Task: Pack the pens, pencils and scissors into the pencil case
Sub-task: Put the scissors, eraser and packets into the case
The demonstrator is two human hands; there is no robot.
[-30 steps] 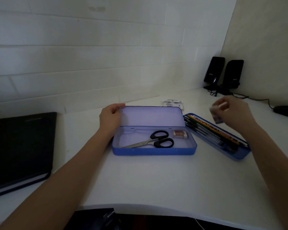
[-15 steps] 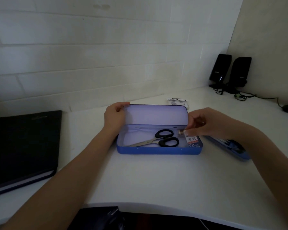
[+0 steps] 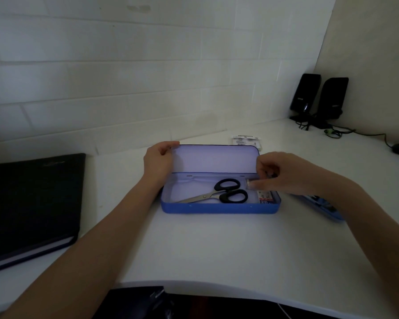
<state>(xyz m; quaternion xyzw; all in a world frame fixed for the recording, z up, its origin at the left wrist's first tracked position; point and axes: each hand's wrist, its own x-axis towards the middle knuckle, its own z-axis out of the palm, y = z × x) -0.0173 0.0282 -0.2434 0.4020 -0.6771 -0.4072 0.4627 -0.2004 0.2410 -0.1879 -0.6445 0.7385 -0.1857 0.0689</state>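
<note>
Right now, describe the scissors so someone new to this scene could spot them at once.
Find the open blue pencil case in the middle of the white desk, its lid held up by the left hand. The scissors lie flat inside it, blades pointing left. Their two black loop handles and silver blades set them apart from the small 2B box at the right end, under the right hand.
</note>
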